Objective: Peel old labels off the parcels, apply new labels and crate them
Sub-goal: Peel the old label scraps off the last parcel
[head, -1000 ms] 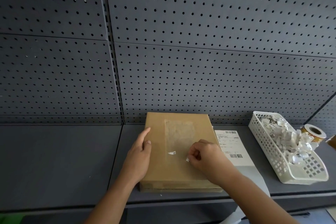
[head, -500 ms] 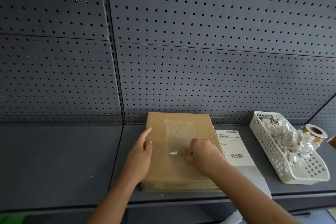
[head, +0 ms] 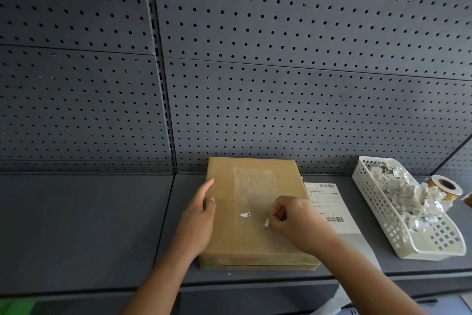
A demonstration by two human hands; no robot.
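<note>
Old-label peeling looks nearly done. The parcel (head: 252, 240) lies flat on the shelf (head: 89, 225). The left hand (head: 196, 222), fingers straight, steadies its 9 o'clock edge, and the right hand (head: 293, 222) pinches 1 torn scrap (head: 267, 223). The next move is probably a fingernail pick at the stuck scrap (head: 245, 214), at 9 o'clock of the pinch.

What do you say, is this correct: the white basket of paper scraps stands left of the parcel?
No. The head view shows the white basket of paper scraps standing right of the parcel, beyond the label sheet.

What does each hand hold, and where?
Right hand pinches a white label scrap by one end; left hand rests on the parcel at its left edge.
</note>
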